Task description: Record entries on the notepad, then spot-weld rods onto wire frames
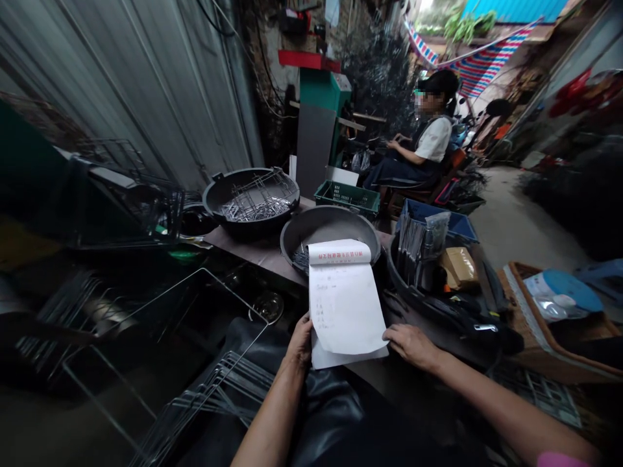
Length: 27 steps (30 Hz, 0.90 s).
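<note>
A white paper pad (348,308) with red print along its folded-over top and faint handwriting is held up over my lap. My left hand (300,340) grips its left edge, fingers partly hidden behind it. At the lower right corner, my right hand (411,344) pinches the top sheet, which lifts a little from the sheets below. Behind the pad stands a dark round basin (331,224) with thin metal pieces in it, partly covered by the paper. Bent wire frames (219,386) lie to the left of my left forearm.
Another basin (250,220) holds many metal wire pieces. A green crate (346,196) stands behind. On the right are a tub (413,295) with bundled rods and a small box, and a wicker basket (535,324). A co-worker (433,139) sits beyond, near a green machine (324,117).
</note>
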{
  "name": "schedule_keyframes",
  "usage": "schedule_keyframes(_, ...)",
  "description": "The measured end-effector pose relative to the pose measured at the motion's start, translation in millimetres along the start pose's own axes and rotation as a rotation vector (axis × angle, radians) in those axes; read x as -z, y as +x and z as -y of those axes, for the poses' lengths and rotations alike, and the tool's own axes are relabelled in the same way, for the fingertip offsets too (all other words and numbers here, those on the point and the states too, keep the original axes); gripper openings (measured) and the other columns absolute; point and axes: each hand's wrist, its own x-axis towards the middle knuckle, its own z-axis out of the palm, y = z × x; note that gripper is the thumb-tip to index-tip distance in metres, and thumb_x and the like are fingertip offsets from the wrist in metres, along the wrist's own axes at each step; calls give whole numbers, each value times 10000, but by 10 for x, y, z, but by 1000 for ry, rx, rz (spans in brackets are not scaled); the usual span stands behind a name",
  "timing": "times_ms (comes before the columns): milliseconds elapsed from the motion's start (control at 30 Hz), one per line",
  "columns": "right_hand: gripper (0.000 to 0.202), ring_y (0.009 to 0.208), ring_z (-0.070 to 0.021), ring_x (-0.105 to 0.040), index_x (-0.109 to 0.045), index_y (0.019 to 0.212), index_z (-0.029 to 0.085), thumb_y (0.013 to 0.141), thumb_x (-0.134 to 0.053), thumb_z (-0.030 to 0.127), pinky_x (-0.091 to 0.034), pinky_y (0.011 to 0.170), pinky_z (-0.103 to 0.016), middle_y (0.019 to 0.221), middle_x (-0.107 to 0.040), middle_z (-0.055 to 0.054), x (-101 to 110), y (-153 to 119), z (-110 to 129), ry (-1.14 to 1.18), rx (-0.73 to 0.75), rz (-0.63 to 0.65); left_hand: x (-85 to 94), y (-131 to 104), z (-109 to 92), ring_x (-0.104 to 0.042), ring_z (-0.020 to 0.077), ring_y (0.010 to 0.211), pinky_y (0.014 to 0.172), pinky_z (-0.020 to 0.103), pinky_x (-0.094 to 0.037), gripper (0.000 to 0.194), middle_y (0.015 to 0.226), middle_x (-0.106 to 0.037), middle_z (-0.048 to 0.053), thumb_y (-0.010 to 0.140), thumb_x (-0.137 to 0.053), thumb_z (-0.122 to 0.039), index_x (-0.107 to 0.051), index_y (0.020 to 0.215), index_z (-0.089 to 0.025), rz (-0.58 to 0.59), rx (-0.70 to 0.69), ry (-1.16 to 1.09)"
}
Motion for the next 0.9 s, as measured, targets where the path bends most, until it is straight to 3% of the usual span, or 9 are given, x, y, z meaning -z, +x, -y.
schedule_keyframes(233, 178, 772, -154, -555, -582, 921, 189, 809, -444, 167, -385, 668, -246, 829, -601, -49, -41, 20, -14, 27, 25, 8, 16, 19, 16, -644, 221, 673, 642, 309, -496, 350, 717, -690, 72, 508, -663, -79, -632, 854, -122, -16, -14, 16)
schedule_keyframes(900, 203, 751, -152, -570, -577, 942, 214, 817, -423, 173, -383, 637, -238, 859, -606, -41, 94, -31, 17, 29, 2, 13, -35, -18, -8, -646, 209, 663, 623, 292, -507, 372, 706, -688, 59, 491, -679, -96, -614, 857, -120, -19, -5, 16)
